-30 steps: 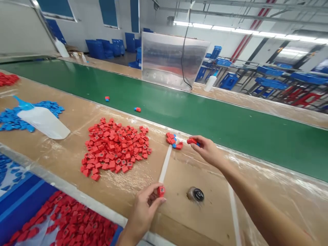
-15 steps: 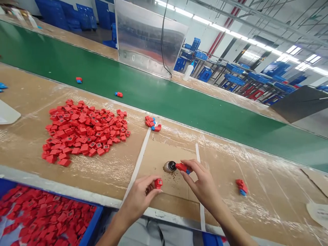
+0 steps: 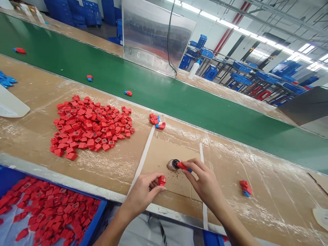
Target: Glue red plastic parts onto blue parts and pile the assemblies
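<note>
- Head view is my only feed: it looks down on my operator's two bare hands over a cardboard-topped bench (image 3: 225, 160) wrapped in clear plastic, with a green conveyor belt (image 3: 164, 99) along its far edge.
- My operator's right hand (image 3: 206, 182) has its fingers (image 3: 194, 167) clenched on a red plastic part (image 3: 182, 166) with a blue end. The part's long axis runs leftward and slightly up from the fingers.
- Its red tip meets the mouth of a small round pot (image 3: 173, 164), just left of those fingers. I cannot tell whether the tip goes inside.
- My operator's left hand (image 3: 140, 193) pinches a red block (image 3: 162, 180) at its fingertips, which hold the block just below and left of the pot, near but not touching it.
- Right hand is the nearer to the pot, linked to it through the part; the two hands stay apart, with the block between them.
- Brown specks (image 3: 176, 178) lie scattered around the pot, between two strips of white tape (image 3: 144, 159).
- Beyond the tape lie a heap of red blocks (image 3: 89, 126) and a small cluster of red-and-blue parts (image 3: 157, 121); another cluster (image 3: 245, 188) sits to the right.
- Lower left, a blue-rimmed tray (image 3: 101, 208) holds more red blocks.
</note>
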`<move>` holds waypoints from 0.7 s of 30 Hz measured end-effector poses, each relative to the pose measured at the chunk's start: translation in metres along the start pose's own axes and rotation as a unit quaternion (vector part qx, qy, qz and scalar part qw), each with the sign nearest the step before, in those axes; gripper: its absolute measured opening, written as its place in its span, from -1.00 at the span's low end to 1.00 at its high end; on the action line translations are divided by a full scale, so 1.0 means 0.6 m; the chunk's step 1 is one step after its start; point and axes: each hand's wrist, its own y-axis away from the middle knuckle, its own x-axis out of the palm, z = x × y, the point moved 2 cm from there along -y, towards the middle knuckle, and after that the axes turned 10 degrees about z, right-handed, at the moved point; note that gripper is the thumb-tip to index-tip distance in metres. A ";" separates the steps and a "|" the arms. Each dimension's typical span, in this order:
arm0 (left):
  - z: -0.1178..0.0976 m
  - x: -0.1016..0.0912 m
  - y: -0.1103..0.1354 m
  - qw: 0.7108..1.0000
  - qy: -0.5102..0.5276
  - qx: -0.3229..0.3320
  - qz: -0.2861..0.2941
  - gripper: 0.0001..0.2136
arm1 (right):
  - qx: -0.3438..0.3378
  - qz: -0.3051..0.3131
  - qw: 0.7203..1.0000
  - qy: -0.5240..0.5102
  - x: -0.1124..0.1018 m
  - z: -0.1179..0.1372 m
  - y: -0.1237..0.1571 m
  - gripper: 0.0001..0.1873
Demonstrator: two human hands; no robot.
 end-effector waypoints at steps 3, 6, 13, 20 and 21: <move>0.005 -0.001 -0.001 0.999 0.033 -0.012 0.008 -0.74 | 0.007 -0.021 1.000 -0.006 -0.005 0.005 -0.001 -0.80; 0.014 -0.001 -0.002 0.995 0.096 -0.024 0.030 -0.74 | 0.009 -0.039 0.999 -0.032 -0.009 0.017 0.002 -0.83; 0.021 -0.004 -0.002 0.973 0.213 -0.045 0.077 -0.69 | -0.014 -0.038 0.991 -0.124 0.012 0.065 0.016 -0.82; 0.022 -0.004 0.000 0.974 0.205 -0.035 0.085 -0.71 | -0.029 -0.014 0.987 -0.159 0.040 0.081 0.021 -0.83; 0.021 -0.004 0.001 0.974 0.207 -0.035 0.085 -0.72 | -0.024 -0.015 0.986 -0.167 0.039 0.078 0.022 -0.83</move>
